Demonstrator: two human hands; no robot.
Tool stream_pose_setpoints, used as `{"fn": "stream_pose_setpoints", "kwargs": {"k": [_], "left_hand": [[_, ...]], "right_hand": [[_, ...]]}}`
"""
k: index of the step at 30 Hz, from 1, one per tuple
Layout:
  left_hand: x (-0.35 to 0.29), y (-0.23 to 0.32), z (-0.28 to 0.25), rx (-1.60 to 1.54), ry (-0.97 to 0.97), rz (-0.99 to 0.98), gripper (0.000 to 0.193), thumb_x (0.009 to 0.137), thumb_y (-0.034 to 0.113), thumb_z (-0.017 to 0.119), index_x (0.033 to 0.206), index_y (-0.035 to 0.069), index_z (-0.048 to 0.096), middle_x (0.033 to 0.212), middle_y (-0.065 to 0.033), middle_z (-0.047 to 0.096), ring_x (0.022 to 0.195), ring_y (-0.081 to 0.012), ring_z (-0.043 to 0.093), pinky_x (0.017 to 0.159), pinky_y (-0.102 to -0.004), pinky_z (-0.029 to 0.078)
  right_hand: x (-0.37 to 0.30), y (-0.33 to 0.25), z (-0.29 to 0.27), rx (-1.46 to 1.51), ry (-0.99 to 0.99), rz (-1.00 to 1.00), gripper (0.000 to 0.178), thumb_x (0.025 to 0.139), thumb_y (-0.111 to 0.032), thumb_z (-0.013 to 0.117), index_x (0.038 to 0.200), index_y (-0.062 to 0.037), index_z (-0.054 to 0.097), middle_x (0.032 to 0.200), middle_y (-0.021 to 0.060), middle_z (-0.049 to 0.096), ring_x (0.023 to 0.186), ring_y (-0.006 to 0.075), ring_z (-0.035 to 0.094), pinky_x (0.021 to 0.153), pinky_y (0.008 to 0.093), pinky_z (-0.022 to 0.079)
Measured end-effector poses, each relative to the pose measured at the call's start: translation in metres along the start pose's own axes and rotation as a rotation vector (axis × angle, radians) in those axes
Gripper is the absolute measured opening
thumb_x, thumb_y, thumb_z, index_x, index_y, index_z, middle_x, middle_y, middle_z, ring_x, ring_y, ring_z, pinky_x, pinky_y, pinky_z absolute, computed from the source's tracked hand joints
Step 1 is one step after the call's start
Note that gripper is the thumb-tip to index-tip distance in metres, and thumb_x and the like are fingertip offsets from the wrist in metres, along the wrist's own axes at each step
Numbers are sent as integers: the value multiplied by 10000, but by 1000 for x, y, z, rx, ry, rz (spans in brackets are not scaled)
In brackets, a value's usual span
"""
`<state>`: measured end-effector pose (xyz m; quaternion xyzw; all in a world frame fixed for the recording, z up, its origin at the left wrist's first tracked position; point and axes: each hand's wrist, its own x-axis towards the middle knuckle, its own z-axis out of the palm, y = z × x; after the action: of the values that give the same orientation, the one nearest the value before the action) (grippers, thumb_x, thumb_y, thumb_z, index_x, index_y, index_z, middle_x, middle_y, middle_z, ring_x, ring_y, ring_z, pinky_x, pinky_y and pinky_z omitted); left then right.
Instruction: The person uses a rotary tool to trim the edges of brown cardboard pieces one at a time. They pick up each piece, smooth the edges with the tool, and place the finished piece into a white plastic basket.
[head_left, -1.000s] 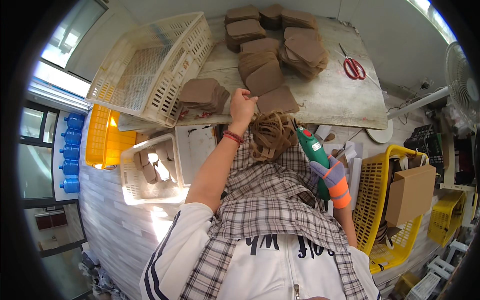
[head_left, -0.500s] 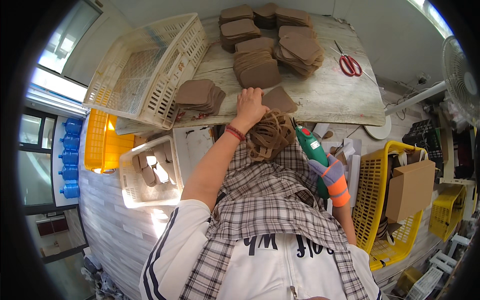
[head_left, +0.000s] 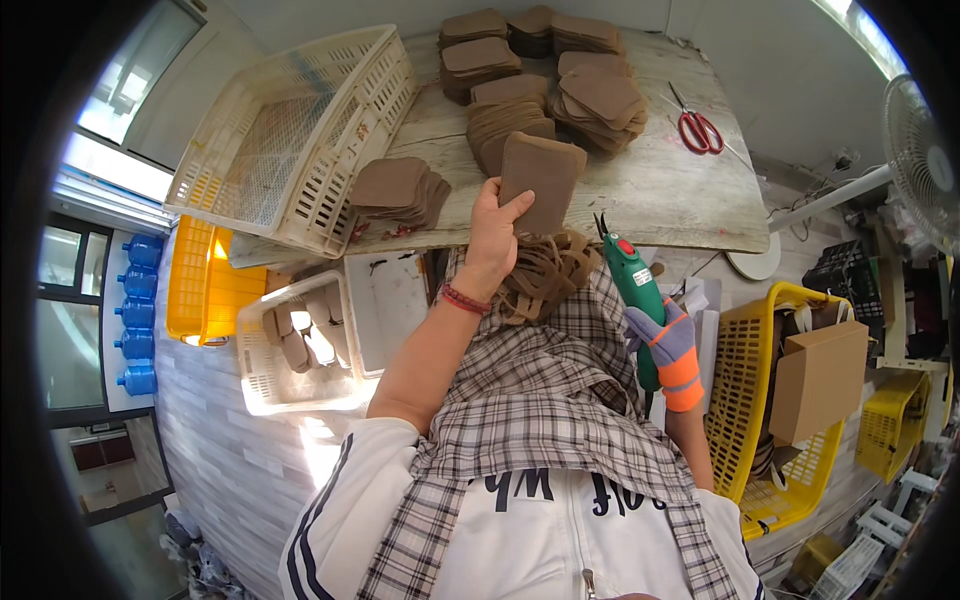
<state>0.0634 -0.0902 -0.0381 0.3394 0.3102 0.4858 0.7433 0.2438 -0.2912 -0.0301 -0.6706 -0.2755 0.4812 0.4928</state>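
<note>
My left hand grips a flat brown piece with rounded corners, thumb on its face, held up over the table's near edge. In a grey and orange glove, my right hand is wrapped round green cordless electric scissors, whose dark blades point up and away, apart from the piece. Between the hands, a tangle of brown cut-off strips lies on my lap against the checked apron. Stacks of similar brown pieces stand beyond the left hand, and a smaller stack sits left of it.
Red-handled scissors lie at the right of the worn table. A white crate rests at its left. Below are a white basket with brown pieces and a yellow basket with a carton. A fan stands far right.
My left hand has lifted a brown piece off the table and drawn it slightly nearer, tilted up. The electric scissors have risen slightly and shifted right in my right hand.
</note>
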Motion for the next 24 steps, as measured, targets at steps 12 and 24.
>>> {"fn": "stream_pose_setpoints", "kwargs": {"k": [12, 24], "left_hand": [[2, -16, 36, -531, 28, 12, 362, 841, -94, 541, 1176, 29, 478, 1167, -84, 553, 1094, -220, 537, 991, -353, 444], [-3, -30, 37, -449, -57, -39, 306, 844, -88, 534, 1125, 30, 501, 1155, -96, 569, 1070, -235, 561, 963, -369, 469]], "right_hand": [[1, -29, 15, 3, -8, -46, 375, 787, -195, 726, 1058, 1, 558, 695, 43, 623, 496, 84, 546, 443, 206, 417], [-2, -34, 12, 45, -15, -38, 385, 791, -182, 721, 1072, 21, 554, 707, 59, 634, 528, 103, 578, 453, 219, 446]]}}
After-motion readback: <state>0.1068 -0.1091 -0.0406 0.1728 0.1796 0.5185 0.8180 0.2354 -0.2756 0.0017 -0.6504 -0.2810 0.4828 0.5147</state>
